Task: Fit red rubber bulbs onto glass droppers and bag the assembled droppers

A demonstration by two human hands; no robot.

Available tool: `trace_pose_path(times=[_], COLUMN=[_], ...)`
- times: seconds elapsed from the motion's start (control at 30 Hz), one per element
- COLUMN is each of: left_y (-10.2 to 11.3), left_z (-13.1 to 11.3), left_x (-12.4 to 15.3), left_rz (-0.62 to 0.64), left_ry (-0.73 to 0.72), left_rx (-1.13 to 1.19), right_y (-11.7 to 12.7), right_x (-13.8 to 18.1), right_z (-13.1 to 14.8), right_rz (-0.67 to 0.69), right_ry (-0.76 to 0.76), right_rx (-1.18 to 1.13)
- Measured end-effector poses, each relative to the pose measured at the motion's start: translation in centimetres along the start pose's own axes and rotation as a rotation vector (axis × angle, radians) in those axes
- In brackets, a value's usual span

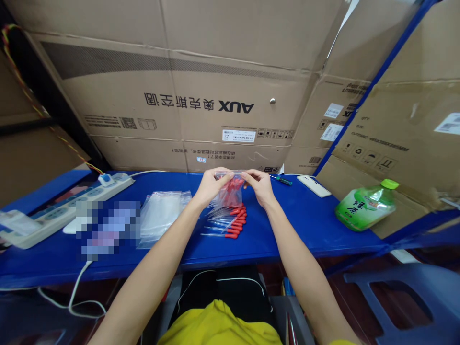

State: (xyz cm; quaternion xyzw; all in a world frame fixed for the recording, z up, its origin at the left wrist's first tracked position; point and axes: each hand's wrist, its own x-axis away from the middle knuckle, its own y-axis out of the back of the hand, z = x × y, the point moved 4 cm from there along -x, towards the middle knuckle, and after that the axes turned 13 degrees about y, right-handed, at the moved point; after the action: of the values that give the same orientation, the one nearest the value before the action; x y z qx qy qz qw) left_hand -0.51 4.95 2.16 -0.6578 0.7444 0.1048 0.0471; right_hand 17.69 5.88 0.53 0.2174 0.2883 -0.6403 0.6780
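Observation:
Between my two hands is a clear zip bag with several red-bulbed pieces inside. My left hand pinches its upper left edge, thumb against fingers. At the upper right edge, my right hand grips the same bag with thumb and fingertips. Just below the bag, several droppers with red bulbs and thin clear stems lie in a fanned row on the blue table. A stack of flat clear bags lies to the left of my left forearm.
A power strip and a blurred-out object with a white cable are at the left. On the right are a green bottle, a white flat device and a screwdriver. Cardboard walls the back.

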Motion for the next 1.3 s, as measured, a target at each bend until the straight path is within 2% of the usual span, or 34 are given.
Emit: trace_pose_path(times=[0.43,0.77,0.97,1.1,1.3], left_y=[0.1,-0.1,-0.6,-0.5,-0.7], left_z=[0.2,-0.1,-0.5,-0.4,-0.4], left_x=[-0.2,0.0,0.3,0.3,0.2], left_rz=[-0.035,-0.021,-0.009,-0.041,-0.021], left_ry=[-0.062,-0.088,-0.142,-0.123,-0.137], left_rx=[-0.071,-0.081,-0.137,-0.116,-0.131], right_y=[0.3,-0.5,-0.4,-0.5,-0.8], right_x=[-0.1,0.2,0.3,0.2,0.4], right_z=[0.4,0.1,0.1,0.2,0.4], right_rz=[-0.033,0.026,0.015,0.001,0.047], right_ry=[0.059,-0.003,0.003,0.006,0.027], right_rx=[0.089,0.084,0.112,0.125,0.142])
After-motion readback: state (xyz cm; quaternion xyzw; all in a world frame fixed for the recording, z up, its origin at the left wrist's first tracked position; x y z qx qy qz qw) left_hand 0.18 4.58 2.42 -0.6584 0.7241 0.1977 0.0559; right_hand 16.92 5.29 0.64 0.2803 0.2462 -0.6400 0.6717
